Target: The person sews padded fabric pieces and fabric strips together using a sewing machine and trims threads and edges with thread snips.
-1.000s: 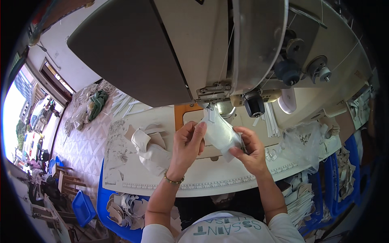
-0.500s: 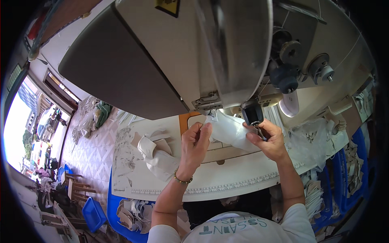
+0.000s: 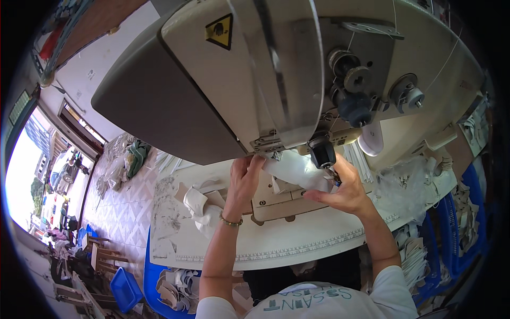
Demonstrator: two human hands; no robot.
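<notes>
A large sewing machine point(image 3: 212, 80) fills the upper middle of the view. Under its head lies a curved white piece of material point(image 3: 297, 171), perhaps a shoe upper. My left hand point(image 3: 244, 183) pinches the left end of this piece beside the needle area; its fingertips are partly hidden under the machine head. My right hand point(image 3: 345, 191) is at the piece's right side, thumb stretched out along its edge. Tucked in the right fingers is a small dark metal tool point(image 3: 336, 178), which looks like thread snips, partly covered by the machine's black knob point(image 3: 322, 151).
Left on the white table point(image 3: 180, 242) lie more white and beige cut pieces point(image 3: 199, 204). To the right is a clear plastic bag point(image 3: 404, 178). Blue crates point(image 3: 151, 282) holding cut pieces stand beside and below the table, and a blue basin point(image 3: 126, 290) is at lower left.
My left hand has moved a little left and closer under the machine head. The right thumb has come away from the fingers and lower. The white piece has shifted slightly left; the view has shifted too.
</notes>
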